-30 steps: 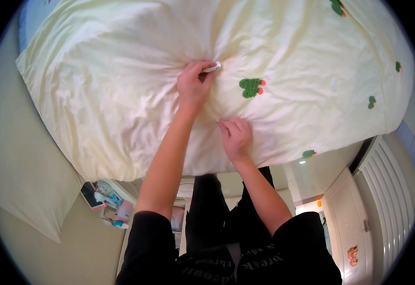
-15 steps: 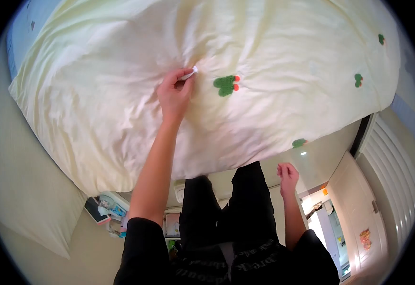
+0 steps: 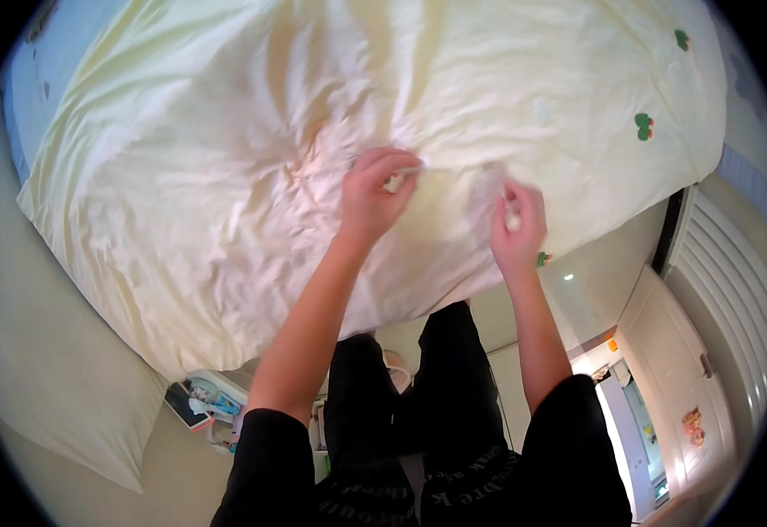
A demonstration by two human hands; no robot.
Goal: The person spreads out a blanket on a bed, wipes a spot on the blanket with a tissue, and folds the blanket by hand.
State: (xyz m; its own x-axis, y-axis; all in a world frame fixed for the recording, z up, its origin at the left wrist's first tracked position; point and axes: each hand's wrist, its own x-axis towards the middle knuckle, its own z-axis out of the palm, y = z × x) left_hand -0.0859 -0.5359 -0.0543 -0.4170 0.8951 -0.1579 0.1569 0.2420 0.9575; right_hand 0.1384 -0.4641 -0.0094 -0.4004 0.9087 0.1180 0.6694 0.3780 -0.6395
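Over the cream quilt (image 3: 181,176), my left hand (image 3: 379,193) pinches a small white object (image 3: 420,165) between thumb and fingertips; its exact kind is too small to tell. My right hand (image 3: 518,224) is to the right of it, above the quilt near its lower edge, with thumb and fingers curled together and blurred by motion. What the right hand holds, if anything, I cannot make out. Wrinkles run through the fabric around my left hand. A green cactus-like patch (image 3: 643,126) with red tips lies on the quilt's right side.
A pale pillow or cushion (image 3: 67,386) is at the lower left, with small items (image 3: 212,400) on a shelf beside it. A white door (image 3: 677,378) and a ribbed white radiator (image 3: 730,307) stand at the right. My legs are below the quilt's edge.
My right hand left the quilt, dropped beside its lower edge, then came back up over it. My left hand has shifted right, still with the white object. The large green patch no longer shows.
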